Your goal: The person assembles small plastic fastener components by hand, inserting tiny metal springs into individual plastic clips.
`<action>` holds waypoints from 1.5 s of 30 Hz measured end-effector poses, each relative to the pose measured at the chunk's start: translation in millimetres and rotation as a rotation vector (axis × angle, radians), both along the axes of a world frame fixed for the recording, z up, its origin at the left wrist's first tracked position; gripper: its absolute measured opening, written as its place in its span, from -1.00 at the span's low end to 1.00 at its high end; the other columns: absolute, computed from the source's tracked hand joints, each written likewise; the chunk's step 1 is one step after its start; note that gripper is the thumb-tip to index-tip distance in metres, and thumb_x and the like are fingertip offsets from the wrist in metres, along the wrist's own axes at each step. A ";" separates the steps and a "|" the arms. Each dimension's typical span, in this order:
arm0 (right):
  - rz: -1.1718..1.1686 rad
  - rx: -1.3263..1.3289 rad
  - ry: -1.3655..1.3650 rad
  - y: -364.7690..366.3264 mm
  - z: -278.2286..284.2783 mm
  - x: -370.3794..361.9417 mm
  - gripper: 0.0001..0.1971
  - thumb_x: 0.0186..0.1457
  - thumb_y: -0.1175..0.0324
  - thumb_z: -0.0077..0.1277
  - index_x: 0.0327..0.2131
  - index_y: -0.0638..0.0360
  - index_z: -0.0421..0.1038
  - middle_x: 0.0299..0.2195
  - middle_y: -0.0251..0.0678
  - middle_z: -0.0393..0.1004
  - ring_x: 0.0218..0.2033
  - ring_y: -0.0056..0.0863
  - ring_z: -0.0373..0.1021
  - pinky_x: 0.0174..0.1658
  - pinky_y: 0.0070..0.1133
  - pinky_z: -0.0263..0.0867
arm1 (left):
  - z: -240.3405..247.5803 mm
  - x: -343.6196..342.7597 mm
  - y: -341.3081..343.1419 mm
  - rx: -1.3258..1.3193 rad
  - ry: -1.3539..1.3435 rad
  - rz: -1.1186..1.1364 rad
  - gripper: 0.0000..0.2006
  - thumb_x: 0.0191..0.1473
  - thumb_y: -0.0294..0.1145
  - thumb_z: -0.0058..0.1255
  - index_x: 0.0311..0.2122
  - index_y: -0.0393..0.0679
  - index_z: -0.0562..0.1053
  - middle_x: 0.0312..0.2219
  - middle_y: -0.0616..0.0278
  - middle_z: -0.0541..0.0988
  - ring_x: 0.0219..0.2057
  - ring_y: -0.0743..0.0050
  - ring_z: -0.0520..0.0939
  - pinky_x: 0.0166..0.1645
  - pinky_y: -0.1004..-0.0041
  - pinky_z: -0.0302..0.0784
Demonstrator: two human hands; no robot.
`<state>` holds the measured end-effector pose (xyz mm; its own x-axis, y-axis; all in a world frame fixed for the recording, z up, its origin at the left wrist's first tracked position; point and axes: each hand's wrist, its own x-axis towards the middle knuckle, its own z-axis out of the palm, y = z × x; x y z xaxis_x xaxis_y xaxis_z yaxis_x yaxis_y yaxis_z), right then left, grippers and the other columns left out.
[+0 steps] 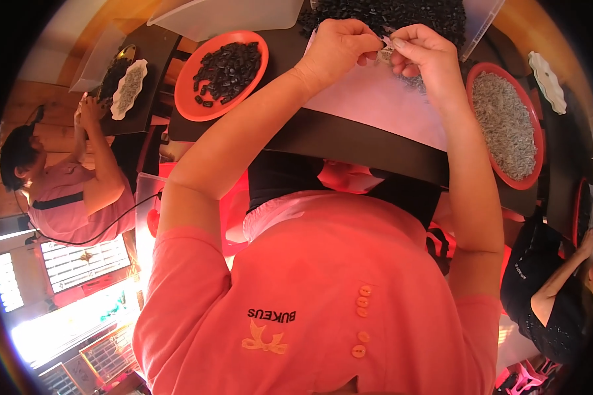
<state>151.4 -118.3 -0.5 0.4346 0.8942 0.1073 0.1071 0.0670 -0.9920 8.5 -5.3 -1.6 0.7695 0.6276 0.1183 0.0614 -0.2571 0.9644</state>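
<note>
Both my hands meet over a pale sheet (382, 112) on the dark table. My left hand (342, 46) is closed in a pinch, with a small dark piece just showing at its fingertips. Close beside it, my right hand (428, 56) pinches with thumb and forefinger; what it holds is too small to name. Small clear pieces (412, 83) lie on the sheet under my hands. Beyond them is a large heap of small black parts (408, 14). An orange-red plate of black parts (186, 99) stands to the left, and an orange-red tray of slender clear parts (539, 141) to the right.
A translucent bin (230, 20) stands at the back left, and a clear container wall (484, 29) edges the black heap. A white wavy dish (548, 82) lies at the far right. Co-workers sit at the left (79, 178) and right (553, 289), the left one near another wavy dish (129, 89).
</note>
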 end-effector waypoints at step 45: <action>-0.036 0.055 -0.413 43.3 -14.7 22.5 -0.81 -0.08 0.61 0.02 -0.32 0.23 0.48 -0.48 -0.41 0.46 -0.40 -0.67 0.39 -0.30 -0.70 0.32 | -13.2 -14.7 26.2 -0.668 -0.386 0.014 -0.84 0.07 -0.55 -0.05 -0.24 -0.39 0.45 -0.43 0.09 0.52 -0.46 0.34 0.55 -0.45 0.47 0.44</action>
<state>173.8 -75.0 -15.2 0.3763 0.8671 0.3264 0.4983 0.1076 -0.8603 -6.2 21.0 -14.8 0.7420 0.6697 -0.0305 -0.3121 0.3853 0.8684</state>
